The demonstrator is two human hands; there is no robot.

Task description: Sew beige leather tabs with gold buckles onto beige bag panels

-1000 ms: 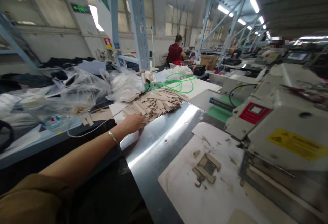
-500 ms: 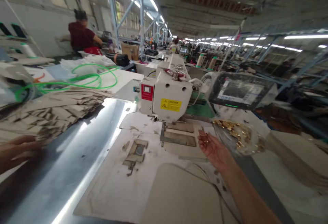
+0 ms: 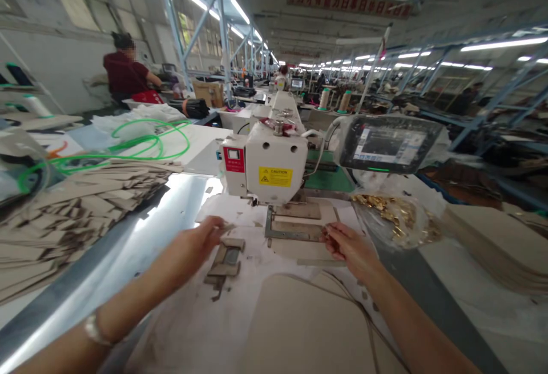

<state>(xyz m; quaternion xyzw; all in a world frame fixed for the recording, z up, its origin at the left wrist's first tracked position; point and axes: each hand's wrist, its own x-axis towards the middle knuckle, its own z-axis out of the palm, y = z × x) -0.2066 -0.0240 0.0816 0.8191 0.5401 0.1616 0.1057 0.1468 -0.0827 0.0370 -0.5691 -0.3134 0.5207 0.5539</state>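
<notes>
Over the white work sheet [image 3: 180, 305], my left hand [image 3: 208, 236] is closed in a pinch, with a small beige strip [image 3: 229, 227] at its fingertips, partly blurred. Just below it lies a folded beige piece in a small metal jig [image 3: 226, 260]. My right hand [image 3: 345, 245] is pinched at the right end of the flat metal clamp frame [image 3: 295, 231], under the sewing machine head [image 3: 276, 171]. Small gold-coloured metal fittings are in its fingers, mostly hidden by them. A large beige panel [image 3: 303, 322] with a rounded top lies in front, between my forearms.
Many beige strips [image 3: 107, 202] are heaped at left on the shiny metal table. A clear bag of gold fittings [image 3: 398, 217] lies right of my right hand, near a stack of beige panels [image 3: 492, 245]. A control screen [image 3: 389, 144] stands behind. Another person [image 3: 126, 71] sits far left.
My left hand has moved right, from the strip heap to above the jig. My right hand has turned and shifted slightly left to the clamp frame, closing around the metal fittings.
</notes>
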